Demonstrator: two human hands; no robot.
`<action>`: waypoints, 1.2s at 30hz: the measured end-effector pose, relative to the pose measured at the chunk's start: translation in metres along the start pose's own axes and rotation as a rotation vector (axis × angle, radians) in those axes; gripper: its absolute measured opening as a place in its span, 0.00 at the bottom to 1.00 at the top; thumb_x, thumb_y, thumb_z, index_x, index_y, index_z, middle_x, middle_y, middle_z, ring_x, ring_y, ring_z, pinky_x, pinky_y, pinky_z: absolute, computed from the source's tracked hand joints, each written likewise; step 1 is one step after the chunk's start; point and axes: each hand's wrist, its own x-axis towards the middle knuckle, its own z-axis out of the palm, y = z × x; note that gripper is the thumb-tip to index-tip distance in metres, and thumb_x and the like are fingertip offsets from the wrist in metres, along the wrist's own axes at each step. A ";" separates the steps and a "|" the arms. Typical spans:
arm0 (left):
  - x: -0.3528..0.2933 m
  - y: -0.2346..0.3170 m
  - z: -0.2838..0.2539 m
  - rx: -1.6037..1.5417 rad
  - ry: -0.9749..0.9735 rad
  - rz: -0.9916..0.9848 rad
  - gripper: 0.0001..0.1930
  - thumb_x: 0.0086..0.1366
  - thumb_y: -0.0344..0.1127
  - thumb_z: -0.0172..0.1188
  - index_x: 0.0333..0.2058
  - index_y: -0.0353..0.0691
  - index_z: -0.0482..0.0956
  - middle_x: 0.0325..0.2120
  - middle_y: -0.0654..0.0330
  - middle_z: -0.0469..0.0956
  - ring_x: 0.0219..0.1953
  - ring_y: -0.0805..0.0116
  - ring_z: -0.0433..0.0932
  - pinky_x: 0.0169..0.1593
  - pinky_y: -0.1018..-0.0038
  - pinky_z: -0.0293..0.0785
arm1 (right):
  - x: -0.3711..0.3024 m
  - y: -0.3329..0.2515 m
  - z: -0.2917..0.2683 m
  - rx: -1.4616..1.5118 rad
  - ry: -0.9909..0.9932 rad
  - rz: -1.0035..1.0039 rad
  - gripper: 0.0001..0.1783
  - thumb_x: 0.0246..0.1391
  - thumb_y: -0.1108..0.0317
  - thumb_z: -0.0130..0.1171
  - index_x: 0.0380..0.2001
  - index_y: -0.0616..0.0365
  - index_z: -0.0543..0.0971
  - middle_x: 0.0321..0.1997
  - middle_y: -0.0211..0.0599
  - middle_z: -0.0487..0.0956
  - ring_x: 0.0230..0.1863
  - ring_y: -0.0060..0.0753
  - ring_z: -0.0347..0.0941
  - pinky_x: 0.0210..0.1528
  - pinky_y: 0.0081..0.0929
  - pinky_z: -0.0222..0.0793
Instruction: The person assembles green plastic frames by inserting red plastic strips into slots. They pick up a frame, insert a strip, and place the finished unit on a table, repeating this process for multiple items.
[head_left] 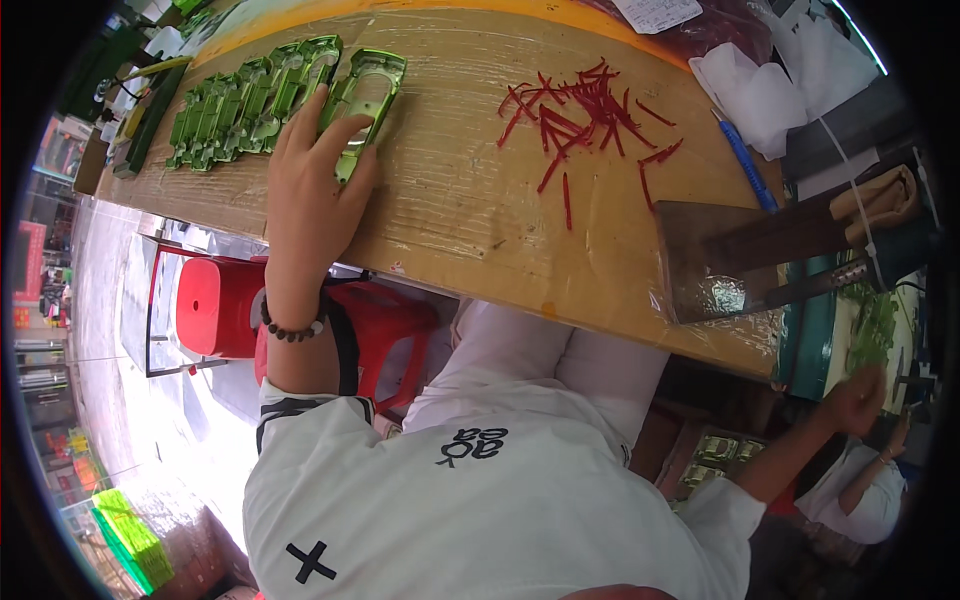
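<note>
My left hand reaches over the table and grips a green translucent plastic shell, with fingers along one side and the thumb near its lower end. This shell lies at the right end of a row of similar green plastic shells, set close together. Far to the right, my right hand is small in view, with its fingers curled closed. Just beyond it is a blurred green piece; whether the fingers hold it or something else, I cannot make out.
Red thin plastic strips lie heaped on the wooden table. A blue pen, white crumpled wrapping and a clear plastic guard are at the right. Red stools stand below. Another person sits at lower right.
</note>
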 end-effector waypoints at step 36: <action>-0.049 0.107 -0.022 -1.838 -0.376 -0.411 0.27 0.49 0.29 0.66 0.44 0.38 0.58 0.41 0.59 0.67 0.43 0.72 0.67 0.49 0.76 0.62 | 0.090 -0.318 -0.024 1.255 -0.157 0.056 0.19 0.30 0.83 0.59 0.33 0.63 0.78 0.30 0.43 0.76 0.28 0.37 0.74 0.29 0.25 0.70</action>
